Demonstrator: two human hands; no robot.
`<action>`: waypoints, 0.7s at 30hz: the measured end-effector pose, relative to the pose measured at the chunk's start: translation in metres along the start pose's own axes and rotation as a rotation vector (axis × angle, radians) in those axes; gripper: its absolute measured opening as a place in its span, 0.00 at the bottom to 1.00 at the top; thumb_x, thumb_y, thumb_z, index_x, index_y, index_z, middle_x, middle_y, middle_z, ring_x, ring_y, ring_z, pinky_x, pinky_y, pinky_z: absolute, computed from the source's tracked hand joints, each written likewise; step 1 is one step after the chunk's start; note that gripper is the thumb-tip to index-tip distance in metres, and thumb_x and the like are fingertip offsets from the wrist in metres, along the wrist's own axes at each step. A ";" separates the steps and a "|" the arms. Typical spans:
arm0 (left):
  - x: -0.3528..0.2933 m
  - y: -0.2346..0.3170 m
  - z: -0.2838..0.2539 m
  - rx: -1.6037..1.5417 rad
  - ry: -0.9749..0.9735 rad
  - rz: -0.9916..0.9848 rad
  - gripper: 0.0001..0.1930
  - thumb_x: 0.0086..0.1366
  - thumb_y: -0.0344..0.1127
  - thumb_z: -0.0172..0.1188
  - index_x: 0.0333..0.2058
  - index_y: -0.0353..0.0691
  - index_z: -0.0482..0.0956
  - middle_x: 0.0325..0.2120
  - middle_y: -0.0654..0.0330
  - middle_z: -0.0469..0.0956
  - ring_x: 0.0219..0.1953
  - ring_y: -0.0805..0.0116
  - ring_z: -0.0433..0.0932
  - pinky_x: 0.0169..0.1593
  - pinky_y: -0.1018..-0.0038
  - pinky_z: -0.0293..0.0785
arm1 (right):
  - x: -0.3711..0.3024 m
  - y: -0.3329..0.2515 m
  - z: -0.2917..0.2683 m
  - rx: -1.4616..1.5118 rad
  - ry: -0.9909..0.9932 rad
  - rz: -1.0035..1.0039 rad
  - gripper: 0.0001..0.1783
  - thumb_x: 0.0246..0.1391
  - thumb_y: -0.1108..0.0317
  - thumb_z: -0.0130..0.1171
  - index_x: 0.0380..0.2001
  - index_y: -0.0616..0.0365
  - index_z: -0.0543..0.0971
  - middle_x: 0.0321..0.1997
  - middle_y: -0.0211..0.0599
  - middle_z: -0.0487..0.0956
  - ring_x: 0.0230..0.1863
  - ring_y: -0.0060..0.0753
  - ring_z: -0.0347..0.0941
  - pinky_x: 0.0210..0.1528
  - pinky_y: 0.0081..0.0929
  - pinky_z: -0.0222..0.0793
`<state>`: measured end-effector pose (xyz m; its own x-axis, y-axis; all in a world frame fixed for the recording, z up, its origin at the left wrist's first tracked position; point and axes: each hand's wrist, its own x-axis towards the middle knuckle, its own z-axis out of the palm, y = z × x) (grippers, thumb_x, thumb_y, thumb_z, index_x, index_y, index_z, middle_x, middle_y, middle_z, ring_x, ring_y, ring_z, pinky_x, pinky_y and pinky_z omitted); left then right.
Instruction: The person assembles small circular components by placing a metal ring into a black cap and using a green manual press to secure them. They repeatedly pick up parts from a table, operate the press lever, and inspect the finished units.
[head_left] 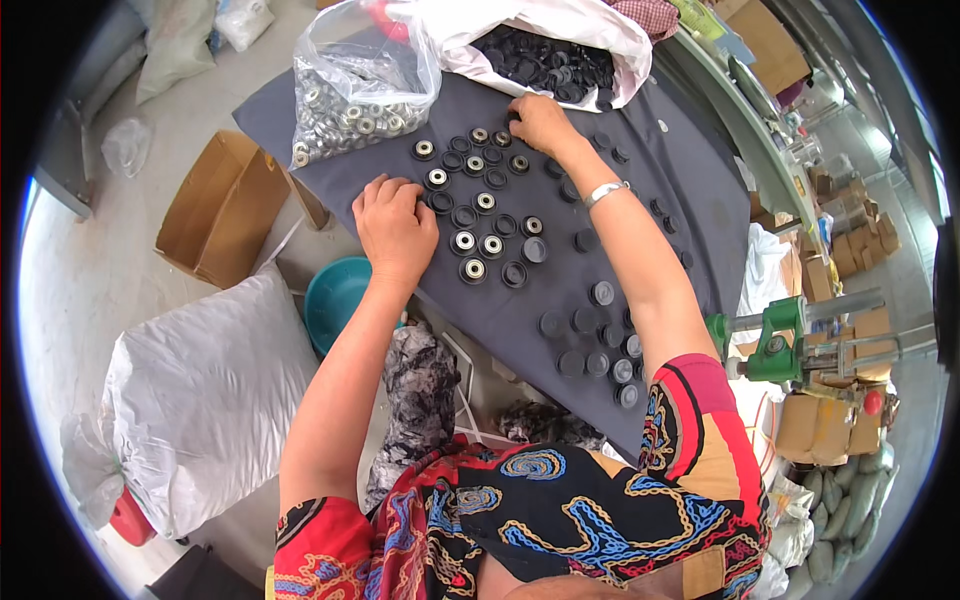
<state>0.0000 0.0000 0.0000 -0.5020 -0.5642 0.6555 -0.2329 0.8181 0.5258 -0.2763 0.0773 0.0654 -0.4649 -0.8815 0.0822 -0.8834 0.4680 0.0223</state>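
Note:
My left hand (396, 226) rests at the near left edge of the cloth, fingers curled together, their undersides hidden. Beside it lie several black plastic rings (463, 216), some with a silver ball bearing (485, 203) seated in the middle. My right hand (541, 124) reaches to the far side of this group, fingers pinched on a small black ring (514, 115), which is partly hidden. A clear plastic bag (318, 112) full of bearings stands at the far left. Behind the right hand, a white sack (632, 80) lies open, with black plastic parts (545, 65) inside.
A dark grey cloth (470, 320) covers the table. More black caps (597, 364) lie scattered along its right side. A green hand press (780, 340) stands at the right. On the floor at left are a cardboard box (222, 205), a teal basin (335, 300) and a stuffed white sack (210, 390).

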 end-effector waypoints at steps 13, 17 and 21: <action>-0.002 0.000 0.004 0.040 0.010 0.014 0.06 0.50 0.29 0.59 0.28 0.41 0.81 0.35 0.62 0.80 0.49 0.56 0.74 0.54 0.59 0.64 | -0.151 -0.100 -0.118 1.098 0.128 -0.030 0.13 0.55 0.66 0.58 0.38 0.66 0.81 0.33 0.35 0.80 0.35 0.21 0.74 0.40 0.21 0.70; -0.002 -0.004 0.004 0.063 -0.022 0.015 0.06 0.50 0.31 0.59 0.29 0.42 0.82 0.36 0.62 0.80 0.48 0.58 0.73 0.54 0.60 0.64 | -0.208 -0.165 -0.180 1.562 -0.135 -0.753 0.23 0.52 0.50 0.63 0.32 0.63 0.81 0.30 0.36 0.78 0.33 0.27 0.75 0.36 0.23 0.69; 0.003 0.003 0.006 0.078 -0.060 0.010 0.07 0.50 0.31 0.58 0.29 0.43 0.82 0.36 0.62 0.80 0.48 0.59 0.73 0.54 0.61 0.64 | -0.229 -0.224 -0.211 1.617 -0.207 -1.314 0.35 0.46 0.34 0.59 0.23 0.63 0.78 0.28 0.46 0.75 0.26 0.38 0.73 0.27 0.28 0.68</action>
<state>-0.0067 0.0011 0.0001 -0.5526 -0.5507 0.6256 -0.2911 0.8309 0.4743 0.0402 0.1881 0.2518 0.4353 -0.6158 0.6567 0.1842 -0.6531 -0.7345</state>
